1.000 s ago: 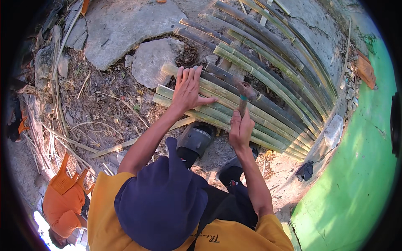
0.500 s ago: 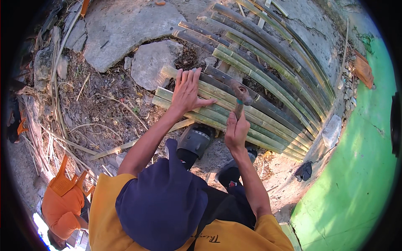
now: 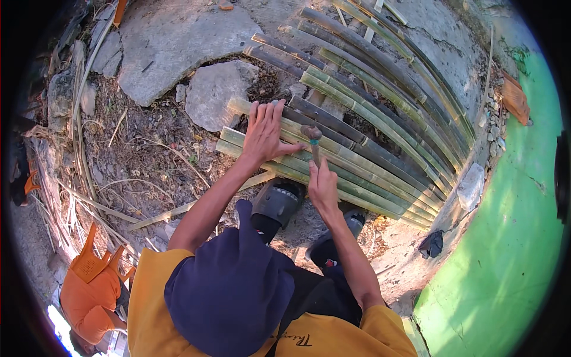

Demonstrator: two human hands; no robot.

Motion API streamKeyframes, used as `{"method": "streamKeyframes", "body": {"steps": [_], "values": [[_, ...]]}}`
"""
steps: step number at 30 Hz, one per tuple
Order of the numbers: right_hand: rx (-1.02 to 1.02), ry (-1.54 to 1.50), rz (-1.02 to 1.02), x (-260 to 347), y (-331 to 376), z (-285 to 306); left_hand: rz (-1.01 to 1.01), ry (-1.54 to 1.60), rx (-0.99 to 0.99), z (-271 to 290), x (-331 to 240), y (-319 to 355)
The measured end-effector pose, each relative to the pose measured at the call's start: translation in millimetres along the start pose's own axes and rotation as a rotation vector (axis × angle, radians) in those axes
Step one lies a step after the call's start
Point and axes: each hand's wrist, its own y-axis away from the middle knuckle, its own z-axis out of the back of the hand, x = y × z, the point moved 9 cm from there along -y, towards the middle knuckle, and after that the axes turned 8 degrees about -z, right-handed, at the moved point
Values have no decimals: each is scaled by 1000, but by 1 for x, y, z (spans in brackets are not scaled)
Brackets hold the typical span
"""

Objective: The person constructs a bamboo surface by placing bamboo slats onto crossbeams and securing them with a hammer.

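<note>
On the ground ahead of me, the largest thing is a panel of split bamboo slats (image 3: 380,119), green and grey strips lying side by side and running from near my feet up toward the upper right. To the right of it I see a bright green surface (image 3: 505,250) curving along the edge of the view, and above the near end of the slats lie a big flat stone slab (image 3: 178,41) and a smaller grey rock (image 3: 217,95), both set in dry dirt and leaf litter. At the lower left sits an orange plastic chair (image 3: 89,285). My two dark shoes (image 3: 276,202) stand just below the nearest slats. My left hand (image 3: 264,134) lies flat on the near slats, fingers spread wide and palm down. My right hand (image 3: 324,187) is closed around the handle of a small hammer (image 3: 313,143), whose head sits over the slats just beside the left hand's thumb; I cannot tell whether the head touches the bamboo.
</note>
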Motion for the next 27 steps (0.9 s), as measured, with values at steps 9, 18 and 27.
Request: {"method": "streamKeyframes", "body": {"steps": [9,18,27], "values": [[-127,-146,28,-6,8,16,1,4,25,2,-3,-4],[-143,-192,23,10,12,27,7,-8,7,5,2,-1],[-107,-115,82,16,17,21,7,28,-6,5,0,-2]]}}
